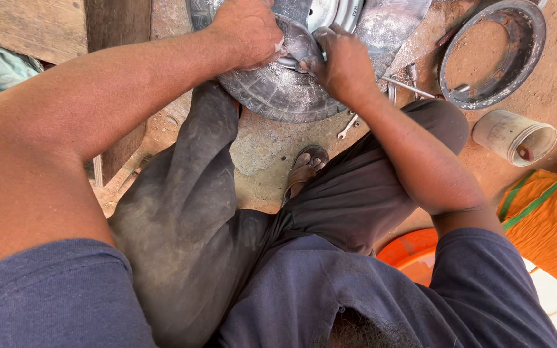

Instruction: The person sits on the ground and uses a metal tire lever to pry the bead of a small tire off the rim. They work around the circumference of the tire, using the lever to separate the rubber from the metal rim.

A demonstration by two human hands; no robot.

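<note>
Both hands (298, 48) gripping tyre (278, 90)

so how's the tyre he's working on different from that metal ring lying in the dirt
The tyre is dusty grey rubber with tread, filled by a wheel rim; the metal ring is bare, rusty and open, showing dirt through it. Both hands, left and right, press on the tyre; the ring lies untouched. Both are round.

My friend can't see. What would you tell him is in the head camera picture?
Seen from above, a seated person presses the left hand and right hand onto a dusty small tyre on its metal wheel. Nearby on the dirt ground lie a spanner, a metal ring and a tipped tin can.
</note>
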